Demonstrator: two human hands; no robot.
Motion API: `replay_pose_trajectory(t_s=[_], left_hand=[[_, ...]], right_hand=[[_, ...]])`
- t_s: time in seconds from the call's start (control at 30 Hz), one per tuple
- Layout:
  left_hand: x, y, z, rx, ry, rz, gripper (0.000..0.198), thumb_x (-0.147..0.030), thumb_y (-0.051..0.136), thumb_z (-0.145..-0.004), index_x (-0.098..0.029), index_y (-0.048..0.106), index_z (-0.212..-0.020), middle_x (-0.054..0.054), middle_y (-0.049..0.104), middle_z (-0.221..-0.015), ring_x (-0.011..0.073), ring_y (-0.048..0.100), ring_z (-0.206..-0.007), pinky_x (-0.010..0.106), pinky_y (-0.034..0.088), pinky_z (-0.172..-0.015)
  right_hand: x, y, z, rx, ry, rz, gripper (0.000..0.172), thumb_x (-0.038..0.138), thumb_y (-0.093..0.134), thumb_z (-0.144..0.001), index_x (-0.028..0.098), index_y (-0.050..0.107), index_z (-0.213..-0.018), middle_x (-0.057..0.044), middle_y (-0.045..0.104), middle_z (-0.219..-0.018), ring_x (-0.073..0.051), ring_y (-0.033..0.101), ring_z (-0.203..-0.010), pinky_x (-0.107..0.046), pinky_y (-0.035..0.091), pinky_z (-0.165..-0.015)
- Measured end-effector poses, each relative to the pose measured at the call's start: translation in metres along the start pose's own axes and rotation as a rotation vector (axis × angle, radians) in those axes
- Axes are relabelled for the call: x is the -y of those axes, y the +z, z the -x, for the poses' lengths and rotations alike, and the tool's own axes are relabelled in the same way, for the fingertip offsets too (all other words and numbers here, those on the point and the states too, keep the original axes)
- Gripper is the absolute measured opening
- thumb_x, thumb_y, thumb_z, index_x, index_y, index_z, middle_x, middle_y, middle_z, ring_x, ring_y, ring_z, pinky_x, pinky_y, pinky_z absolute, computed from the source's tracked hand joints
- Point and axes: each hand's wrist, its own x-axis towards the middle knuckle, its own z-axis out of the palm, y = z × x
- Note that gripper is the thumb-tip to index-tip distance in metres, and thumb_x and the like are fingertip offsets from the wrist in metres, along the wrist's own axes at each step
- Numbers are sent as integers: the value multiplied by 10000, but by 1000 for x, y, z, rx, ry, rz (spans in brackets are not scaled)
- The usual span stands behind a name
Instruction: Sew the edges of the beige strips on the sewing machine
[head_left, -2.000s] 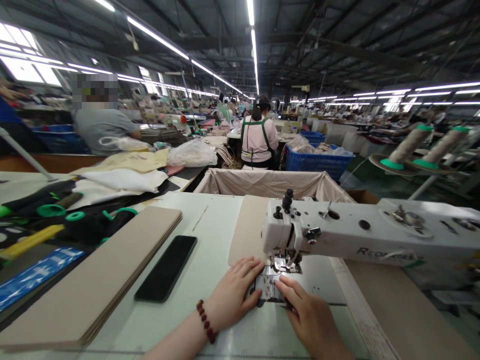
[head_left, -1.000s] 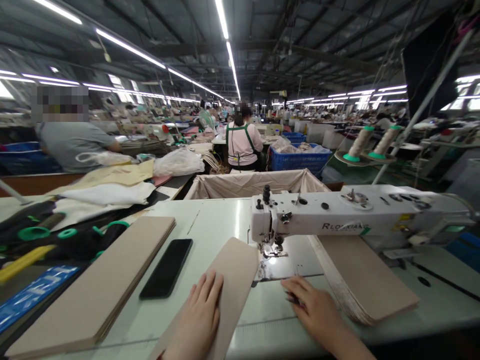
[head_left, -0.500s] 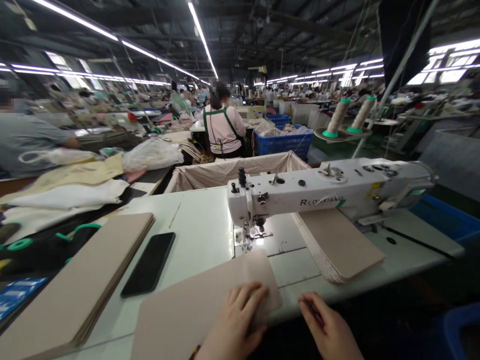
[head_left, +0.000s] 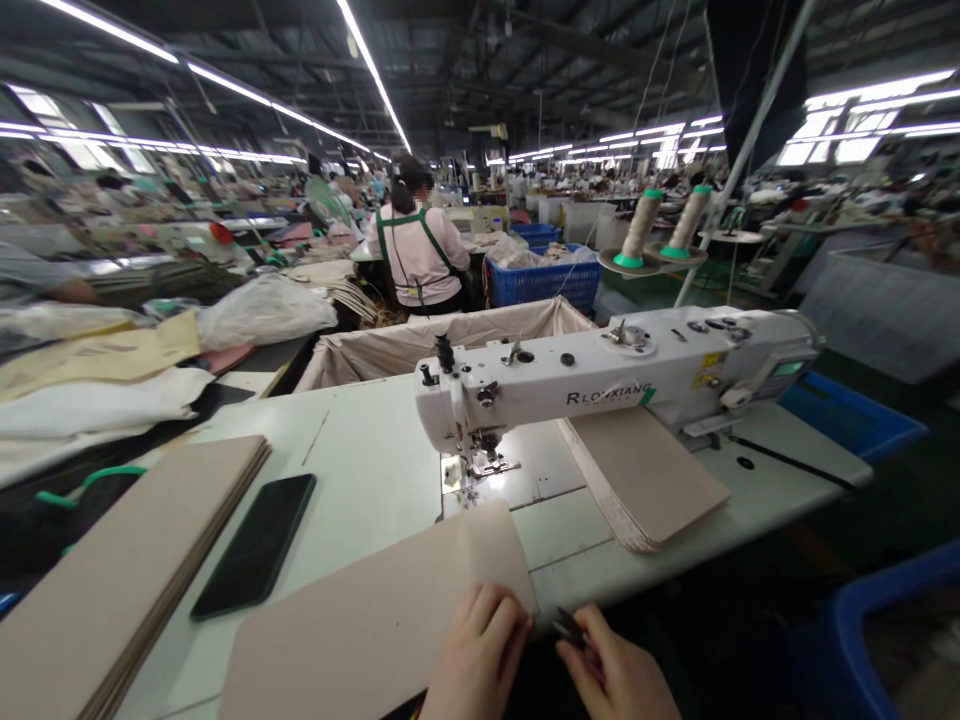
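Note:
My left hand (head_left: pixel 480 645) is closed at the near right corner of a flat beige panel (head_left: pixel 360 610), fingers curled over its edge. The panel lies on the pale green table just in front of the sewing machine (head_left: pixel 600 375). Beside that corner, my right hand (head_left: pixel 619 665) grips a small dark pointed tool that looks like thread snips (head_left: pixel 568 627); its tips face the panel's edge, and most of it is hidden in the fingers. Under the machine arm, right of the needle area, lies a stack of beige panels (head_left: pixel 649 475).
A black phone (head_left: pixel 255 545) and another stack of beige panels (head_left: pixel 142 570) lie on the left. Behind the table is a cloth-lined bin (head_left: pixel 360 355). Two thread cones (head_left: pixel 641 228) stand at the back right. A co-worker (head_left: pixel 420 245) faces away; a blue tub (head_left: pixel 855 640) sits at lower right.
The view has turned to the right. My left hand has gone from lying spread on the panel to curling at its edge. My right hand has come closer, and the snips' tips now show.

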Motion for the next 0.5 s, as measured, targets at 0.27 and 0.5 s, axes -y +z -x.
replay_pose_trajectory(t_s=[0.27, 0.5], left_hand=[[-2, -7, 4, -4, -47, 155, 147, -287, 452, -985, -231, 569, -917, 70, 533, -1063, 200, 579, -989, 319, 512, -886], [0, -34, 8, 133, 14, 145, 246, -357, 485, -965, -224, 614, -803, 66, 559, -1146, 202, 581, -1043, 291, 503, -915]], right_hand=[[19, 9, -9, 34, -106, 110, 117, 314, 380, -972, 245, 454, -911, 30, 640, -691, -178, 655, -574, -243, 356, -473], [19, 8, -13, -5, -83, 262, 225, 298, 292, -1010, 251, 461, -869, 23, 660, -682, -196, 671, -554, -260, 369, -436]])
